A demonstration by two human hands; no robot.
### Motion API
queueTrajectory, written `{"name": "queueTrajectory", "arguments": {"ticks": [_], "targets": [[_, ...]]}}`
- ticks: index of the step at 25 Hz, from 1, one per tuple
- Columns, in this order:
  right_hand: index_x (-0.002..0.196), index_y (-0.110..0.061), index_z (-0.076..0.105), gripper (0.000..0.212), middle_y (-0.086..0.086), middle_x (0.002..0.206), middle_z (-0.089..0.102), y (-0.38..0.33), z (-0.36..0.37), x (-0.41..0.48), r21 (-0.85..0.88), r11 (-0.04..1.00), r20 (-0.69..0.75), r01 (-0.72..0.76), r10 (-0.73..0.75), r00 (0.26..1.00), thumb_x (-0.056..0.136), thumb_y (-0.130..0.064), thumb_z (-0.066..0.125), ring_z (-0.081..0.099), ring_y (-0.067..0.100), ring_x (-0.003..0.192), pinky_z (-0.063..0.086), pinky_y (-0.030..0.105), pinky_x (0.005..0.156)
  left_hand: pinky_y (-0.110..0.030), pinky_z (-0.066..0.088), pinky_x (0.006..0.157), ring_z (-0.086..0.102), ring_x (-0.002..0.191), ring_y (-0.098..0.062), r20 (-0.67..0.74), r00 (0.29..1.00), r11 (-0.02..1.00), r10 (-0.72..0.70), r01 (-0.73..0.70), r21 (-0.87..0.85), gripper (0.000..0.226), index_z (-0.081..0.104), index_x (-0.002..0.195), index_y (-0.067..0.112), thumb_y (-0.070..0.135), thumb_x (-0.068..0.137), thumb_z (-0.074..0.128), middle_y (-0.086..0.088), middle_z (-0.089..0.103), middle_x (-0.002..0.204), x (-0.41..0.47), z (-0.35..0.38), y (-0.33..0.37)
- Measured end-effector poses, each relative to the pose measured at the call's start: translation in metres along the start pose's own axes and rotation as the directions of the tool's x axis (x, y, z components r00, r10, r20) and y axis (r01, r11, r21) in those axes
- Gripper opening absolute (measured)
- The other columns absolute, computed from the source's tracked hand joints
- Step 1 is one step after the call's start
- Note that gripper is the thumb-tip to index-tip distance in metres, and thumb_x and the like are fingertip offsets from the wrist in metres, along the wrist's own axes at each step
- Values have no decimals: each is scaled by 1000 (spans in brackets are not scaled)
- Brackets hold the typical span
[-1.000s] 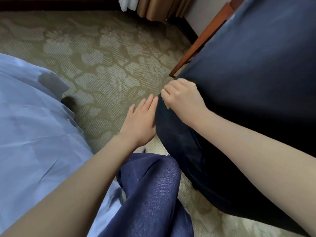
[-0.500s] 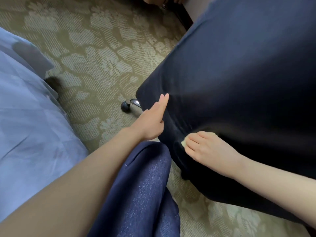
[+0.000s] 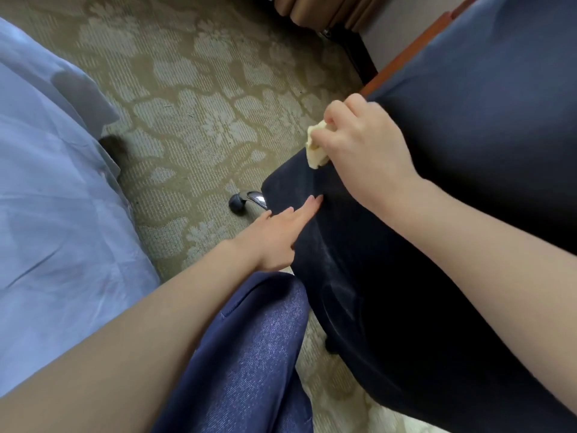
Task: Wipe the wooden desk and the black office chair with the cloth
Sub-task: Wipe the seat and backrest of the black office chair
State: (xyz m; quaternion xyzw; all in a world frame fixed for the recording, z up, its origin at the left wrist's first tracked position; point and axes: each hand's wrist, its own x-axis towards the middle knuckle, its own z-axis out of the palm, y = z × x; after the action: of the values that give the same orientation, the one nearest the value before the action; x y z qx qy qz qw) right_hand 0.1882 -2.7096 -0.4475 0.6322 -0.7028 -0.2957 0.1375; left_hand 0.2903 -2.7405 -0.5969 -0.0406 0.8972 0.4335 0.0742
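The black office chair [image 3: 452,276] fills the right side, its dark fabric seat edge near the centre. My right hand [image 3: 365,151] is closed around a pale yellow cloth [image 3: 315,145] and presses it against the chair's upper edge. My left hand [image 3: 281,232] lies flat with fingers extended on the chair's lower left edge, holding nothing. A strip of the wooden desk [image 3: 412,48] shows at the upper right behind the chair.
Patterned green-beige carpet [image 3: 203,120] covers the floor. A chair caster [image 3: 237,204] sticks out at the chair's left. Pale blue bedding [image 3: 46,214] fills the left. My knee in blue jeans [image 3: 249,354] is at the bottom centre. Curtains [image 3: 327,10] hang at the top.
My right hand with the cloth has moved up along the chair's edge from low near my left hand to the upper edge. My left hand stays on the chair.
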Motion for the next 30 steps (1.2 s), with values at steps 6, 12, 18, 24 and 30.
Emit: {"name": "queueTrajectory", "arguments": {"ticks": [6, 12, 18, 24, 30], "targets": [[111, -7, 52, 30, 11, 111, 52, -37, 50, 28, 56, 997, 142, -46, 37, 989, 94, -6, 27, 43, 30, 107, 31, 37, 87, -39, 16, 116, 10, 146, -18, -56, 994, 990, -91, 96, 99, 73, 8, 152, 23, 3, 89, 40, 6, 4, 160, -23, -5, -22], [136, -4, 35, 41, 9, 131, 46, -71, 88, -31, 107, 988, 180, 112, -130, 975, 100, -14, 20, 42, 28, 121, 29, 36, 106, -40, 15, 116, 6, 147, -18, -42, 977, 976, -210, 212, 59, 68, 15, 151, 22, 2, 90, 37, 5, 2, 160, -39, -10, -31], [111, -9, 65, 25, 4, 102, 64, -86, 97, -144, 78, 955, 162, 285, -294, 942, 91, -12, 50, 60, 22, 94, 49, 32, 82, -46, 18, 115, 2, 147, -20, -85, 990, 992, -114, 109, -61, 79, -3, 152, 22, -3, 88, 36, 4, -5, 160, -24, -1, 9], [87, -19, 75, 11, -5, 85, 67, -73, 84, -231, 107, 889, 337, 446, -455, 824, 78, -24, 72, 63, 16, 83, 51, 27, 73, -48, 16, 116, -9, 146, -20, -78, 997, 998, -15, 10, -63, 86, -9, 150, 27, -4, 85, 37, 11, -10, 159, -12, 8, 34], [86, -12, 67, 21, 2, 81, 61, -37, 35, -192, 111, 959, 60, 262, -270, 961, 88, -8, 47, 58, 21, 76, 47, 32, 68, -49, 9, 117, -9, 146, -21, -12, 1000, 1000, -7, 7, -17, 92, -17, 148, 34, -3, 85, 39, 16, -14, 157, -9, 7, 32]]}}
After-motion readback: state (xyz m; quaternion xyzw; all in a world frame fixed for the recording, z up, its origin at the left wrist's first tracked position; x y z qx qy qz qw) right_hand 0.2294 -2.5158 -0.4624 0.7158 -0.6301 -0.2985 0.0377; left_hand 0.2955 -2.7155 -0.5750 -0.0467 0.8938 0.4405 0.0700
